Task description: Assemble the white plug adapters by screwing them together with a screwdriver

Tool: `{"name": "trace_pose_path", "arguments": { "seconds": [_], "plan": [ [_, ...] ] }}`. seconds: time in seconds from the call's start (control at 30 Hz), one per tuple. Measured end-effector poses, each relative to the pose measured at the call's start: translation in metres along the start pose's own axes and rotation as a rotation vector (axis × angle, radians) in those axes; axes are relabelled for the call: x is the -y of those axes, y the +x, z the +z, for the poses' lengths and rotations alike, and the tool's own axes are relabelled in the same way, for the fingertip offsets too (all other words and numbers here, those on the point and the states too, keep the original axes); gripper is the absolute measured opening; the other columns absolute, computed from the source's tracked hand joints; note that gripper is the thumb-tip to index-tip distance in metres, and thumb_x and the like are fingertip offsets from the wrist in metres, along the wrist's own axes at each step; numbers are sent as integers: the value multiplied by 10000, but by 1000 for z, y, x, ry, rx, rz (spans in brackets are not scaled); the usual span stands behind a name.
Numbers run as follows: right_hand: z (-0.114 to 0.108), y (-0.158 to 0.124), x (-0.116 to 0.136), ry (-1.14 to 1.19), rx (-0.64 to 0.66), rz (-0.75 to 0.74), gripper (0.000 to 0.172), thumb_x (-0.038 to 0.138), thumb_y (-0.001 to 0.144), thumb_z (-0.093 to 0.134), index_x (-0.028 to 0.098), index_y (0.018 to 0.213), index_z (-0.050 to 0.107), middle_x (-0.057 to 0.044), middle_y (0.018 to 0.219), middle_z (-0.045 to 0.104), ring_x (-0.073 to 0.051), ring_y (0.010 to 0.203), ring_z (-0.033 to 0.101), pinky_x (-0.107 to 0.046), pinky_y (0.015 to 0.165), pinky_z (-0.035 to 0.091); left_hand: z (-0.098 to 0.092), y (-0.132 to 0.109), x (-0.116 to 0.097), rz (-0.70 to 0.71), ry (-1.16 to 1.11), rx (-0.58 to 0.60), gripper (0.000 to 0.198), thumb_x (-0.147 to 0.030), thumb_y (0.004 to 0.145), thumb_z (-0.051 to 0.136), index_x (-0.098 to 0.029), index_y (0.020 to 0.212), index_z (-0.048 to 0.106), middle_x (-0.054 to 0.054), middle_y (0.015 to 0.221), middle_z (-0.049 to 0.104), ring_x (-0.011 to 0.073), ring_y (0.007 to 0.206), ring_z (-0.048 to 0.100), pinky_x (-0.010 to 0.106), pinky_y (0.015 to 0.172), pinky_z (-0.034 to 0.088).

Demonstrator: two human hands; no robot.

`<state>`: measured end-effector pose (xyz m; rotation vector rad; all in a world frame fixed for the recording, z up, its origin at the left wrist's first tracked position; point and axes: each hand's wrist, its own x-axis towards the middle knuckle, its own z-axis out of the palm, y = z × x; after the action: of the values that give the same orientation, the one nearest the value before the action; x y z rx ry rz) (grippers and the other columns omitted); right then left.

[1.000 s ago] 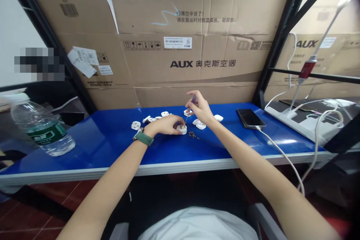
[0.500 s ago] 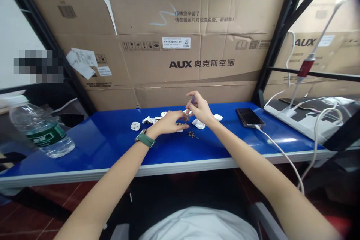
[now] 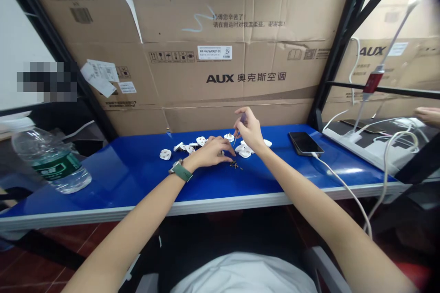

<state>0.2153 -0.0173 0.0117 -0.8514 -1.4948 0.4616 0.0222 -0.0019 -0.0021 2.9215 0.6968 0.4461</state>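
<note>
My right hand (image 3: 250, 129) is closed around a screwdriver with a purple handle (image 3: 243, 118); its thin shaft points down toward the tabletop. My left hand (image 3: 213, 151), with a green-strapped watch (image 3: 181, 170) on the wrist, reaches low over the table. Its thumb and forefinger are apart beside a small pile of brass-coloured screws (image 3: 234, 164). A small part shows under its palm, too hidden to name. White plug parts (image 3: 201, 140) lie behind and left of this hand. One white plug (image 3: 228, 137) stands pins up between the hands, and white covers (image 3: 244, 150) lie by my right wrist.
A phone (image 3: 305, 143) with a white cable lies on the blue table (image 3: 213, 187) at right, near a white power strip (image 3: 360, 151). A water bottle (image 3: 51, 160) stands at left. Cardboard (image 3: 240, 91) backs the table. Another person's hand (image 3: 428, 114) shows at the right edge.
My right hand has lifted the screwdriver up and to the right, away from my left hand. My left hand has shifted slightly right, toward the screws. Another person's hand has appeared at the right edge.
</note>
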Motion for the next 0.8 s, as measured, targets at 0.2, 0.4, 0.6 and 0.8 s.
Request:
{"name": "trace_pose_path", "arguments": {
  "seconds": [0.2, 0.4, 0.6, 0.8],
  "plan": [
    [-5, 0, 0, -131, -55, -61, 357, 131, 808, 426, 256, 1126, 530, 44, 682, 543, -149, 551, 542, -276, 594, 468, -12, -13, 15, -59, -7, 63, 593, -541, 809, 783, -297, 1329, 636, 79, 1346, 604, 293, 1224, 554, 373, 1031, 388],
    [-7, 6, -15, -409, 140, -118, 328, 67, 776, 413, 219, 892, 680, -32, 776, 622, -208, 775, 585, -317, 769, 466, -9, -20, 33, -79, -56, 140, 414, -370, 909, 669, -245, 1302, 642, 80, 1308, 654, 247, 1168, 631, 316, 985, 463],
    [-6, 2, -26, -631, 396, -90, 363, 23, 733, 569, 209, 972, 770, -69, 905, 701, -220, 859, 631, -297, 801, 474, -5, -14, 35, -96, -36, 21, 304, -313, 847, 699, -213, 1133, 671, 71, 1150, 702, 249, 1053, 660, 348, 934, 498],
    [-9, 4, -23, -500, 484, -47, 320, 172, 739, 796, 191, 1053, 741, -56, 981, 759, -202, 905, 690, -272, 797, 480, 9, 3, 34, -284, -364, -425, 464, -428, 724, 834, -187, 1077, 653, 75, 1067, 717, 231, 911, 697, 356, 831, 557]
  ]
}}
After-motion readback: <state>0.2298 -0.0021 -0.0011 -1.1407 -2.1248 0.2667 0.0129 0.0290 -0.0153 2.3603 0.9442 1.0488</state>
